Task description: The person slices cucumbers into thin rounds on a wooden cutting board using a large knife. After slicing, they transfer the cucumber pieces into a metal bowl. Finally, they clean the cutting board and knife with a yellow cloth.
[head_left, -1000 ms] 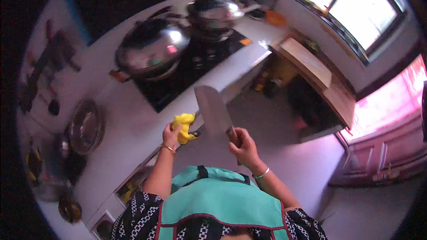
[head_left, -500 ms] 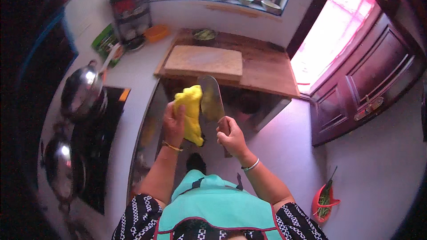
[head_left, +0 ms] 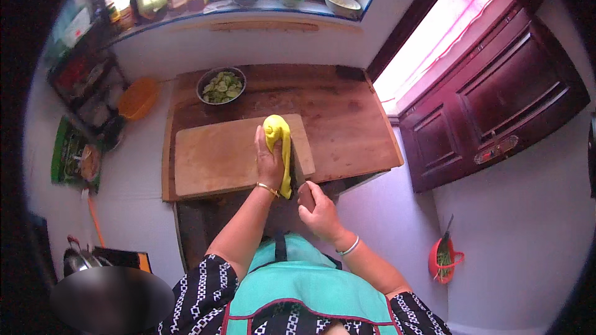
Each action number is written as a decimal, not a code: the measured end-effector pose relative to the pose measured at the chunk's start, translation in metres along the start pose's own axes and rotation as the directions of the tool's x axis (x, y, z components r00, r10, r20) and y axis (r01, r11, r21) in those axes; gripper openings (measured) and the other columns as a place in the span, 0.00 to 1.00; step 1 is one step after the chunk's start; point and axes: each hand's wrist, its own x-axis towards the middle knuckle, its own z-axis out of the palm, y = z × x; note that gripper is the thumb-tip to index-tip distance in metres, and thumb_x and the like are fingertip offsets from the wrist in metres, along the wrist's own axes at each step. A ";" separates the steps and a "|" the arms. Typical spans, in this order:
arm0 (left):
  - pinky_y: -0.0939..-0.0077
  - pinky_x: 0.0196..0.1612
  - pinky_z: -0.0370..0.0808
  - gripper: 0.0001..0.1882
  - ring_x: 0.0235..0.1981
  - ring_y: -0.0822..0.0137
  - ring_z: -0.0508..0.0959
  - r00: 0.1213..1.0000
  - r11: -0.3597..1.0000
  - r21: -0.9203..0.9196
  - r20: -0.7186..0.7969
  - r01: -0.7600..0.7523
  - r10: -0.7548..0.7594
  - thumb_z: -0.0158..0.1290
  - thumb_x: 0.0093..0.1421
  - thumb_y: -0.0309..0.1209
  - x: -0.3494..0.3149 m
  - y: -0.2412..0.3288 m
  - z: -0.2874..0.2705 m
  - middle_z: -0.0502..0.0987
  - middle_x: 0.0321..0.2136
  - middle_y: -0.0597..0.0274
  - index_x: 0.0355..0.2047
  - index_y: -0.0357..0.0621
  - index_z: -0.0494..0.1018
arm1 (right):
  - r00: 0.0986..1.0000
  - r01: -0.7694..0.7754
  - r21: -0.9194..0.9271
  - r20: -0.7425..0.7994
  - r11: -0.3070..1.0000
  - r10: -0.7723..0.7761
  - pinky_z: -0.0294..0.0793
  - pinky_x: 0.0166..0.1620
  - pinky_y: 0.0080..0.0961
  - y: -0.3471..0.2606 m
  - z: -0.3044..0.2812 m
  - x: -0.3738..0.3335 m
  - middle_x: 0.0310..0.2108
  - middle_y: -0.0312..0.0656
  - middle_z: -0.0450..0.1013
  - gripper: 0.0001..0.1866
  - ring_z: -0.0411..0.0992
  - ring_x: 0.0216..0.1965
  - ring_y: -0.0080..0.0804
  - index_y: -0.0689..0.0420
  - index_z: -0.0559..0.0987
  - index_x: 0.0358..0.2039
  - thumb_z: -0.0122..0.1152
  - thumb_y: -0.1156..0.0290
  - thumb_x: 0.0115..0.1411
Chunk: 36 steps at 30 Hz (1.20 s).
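My left hand (head_left: 267, 164) grips a bunched yellow cloth (head_left: 277, 129), which hangs down against the side of a cleaver (head_left: 302, 170). Closed around the cleaver's wooden handle is my right hand (head_left: 321, 212). The blade points away from me, seen nearly edge-on, and the cloth hides part of it. Both hands are at the near right part of a thick wooden cutting board (head_left: 214, 158), in the air as far as I can tell. The board lies on a brown wooden tabletop (head_left: 354, 127). Behind it stands a metal bowl (head_left: 200, 92) of sliced green vegetable (head_left: 223, 85).
To the left are an orange basket (head_left: 138, 98), a dark rack (head_left: 77, 84) and a green package (head_left: 65, 149). Several bowls and jars line the windowsill (head_left: 217, 7). A dark red door (head_left: 496, 105) stands at right, near a red basket (head_left: 437, 270) with green stalks.
My view has swung so the tabletop is nearer and the stove mostly out of sight. The cloth and cleaver have moved over the board's near edge; the blade has turned edge-on.
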 end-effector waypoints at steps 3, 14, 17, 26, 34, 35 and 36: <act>0.65 0.45 0.74 0.23 0.43 0.57 0.75 0.751 0.405 -0.675 0.351 0.617 -0.559 0.42 0.66 0.44 0.023 -0.037 0.016 0.73 0.45 0.53 0.53 0.40 0.62 | 0.996 -0.092 0.270 0.012 0.958 0.092 0.74 0.38 0.25 -0.010 -0.001 0.030 0.37 0.41 0.71 0.25 0.73 0.32 0.26 0.62 0.62 0.54 0.53 0.76 0.55; 0.61 0.48 0.74 0.25 0.46 0.58 0.74 0.527 -0.326 -0.533 0.842 0.781 -0.113 0.41 0.65 0.49 0.070 0.005 -0.021 0.72 0.48 0.57 0.55 0.48 0.64 | 0.870 -0.473 0.554 0.417 0.685 0.262 0.70 0.24 0.17 0.010 -0.002 0.111 0.27 0.35 0.70 0.13 0.69 0.21 0.20 0.58 0.69 0.41 0.49 0.61 0.64; 0.63 0.50 0.73 0.23 0.48 0.60 0.73 0.687 -0.215 -0.708 0.706 0.673 -0.173 0.42 0.65 0.46 0.091 0.004 -0.018 0.71 0.50 0.59 0.56 0.49 0.63 | 0.848 -0.510 0.553 0.453 0.659 0.276 0.69 0.21 0.17 0.006 -0.014 0.109 0.26 0.34 0.69 0.12 0.68 0.20 0.18 0.57 0.69 0.39 0.50 0.62 0.63; 0.74 0.43 0.74 0.24 0.38 0.69 0.75 0.829 0.672 -0.495 0.416 0.551 -0.373 0.57 0.53 0.30 0.134 -0.030 0.003 0.74 0.40 0.62 0.51 0.41 0.65 | 0.925 -0.358 0.333 0.001 0.872 0.379 0.71 0.23 0.19 0.087 -0.072 0.109 0.27 0.37 0.73 0.22 0.69 0.18 0.21 0.63 0.69 0.51 0.54 0.64 0.59; 0.79 0.30 0.72 0.13 0.27 0.75 0.74 0.774 0.730 -0.258 0.247 0.633 -0.583 0.49 0.63 0.36 0.158 -0.077 0.060 0.77 0.30 0.66 0.40 0.39 0.73 | 0.900 -0.074 -0.270 -0.434 0.960 -0.052 0.69 0.46 0.37 0.201 -0.161 0.176 0.43 0.50 0.68 0.29 0.69 0.45 0.42 0.54 0.68 0.56 0.55 0.77 0.51; 0.81 0.30 0.72 0.12 0.27 0.77 0.74 0.783 0.769 -0.186 0.277 0.612 -0.557 0.50 0.63 0.35 0.160 -0.057 0.074 0.76 0.29 0.67 0.39 0.40 0.73 | 0.909 -0.121 -0.330 -0.416 0.936 -0.028 0.69 0.46 0.37 0.220 -0.170 0.178 0.42 0.49 0.68 0.29 0.68 0.44 0.44 0.52 0.68 0.56 0.56 0.77 0.50; 0.82 0.29 0.72 0.10 0.26 0.79 0.73 0.790 0.802 -0.122 0.306 0.585 -0.531 0.51 0.62 0.34 0.161 -0.045 0.091 0.75 0.29 0.68 0.38 0.40 0.73 | 0.919 -0.161 -0.394 -0.394 0.905 -0.007 0.69 0.46 0.37 0.241 -0.178 0.180 0.41 0.48 0.67 0.30 0.68 0.43 0.46 0.51 0.68 0.56 0.57 0.77 0.50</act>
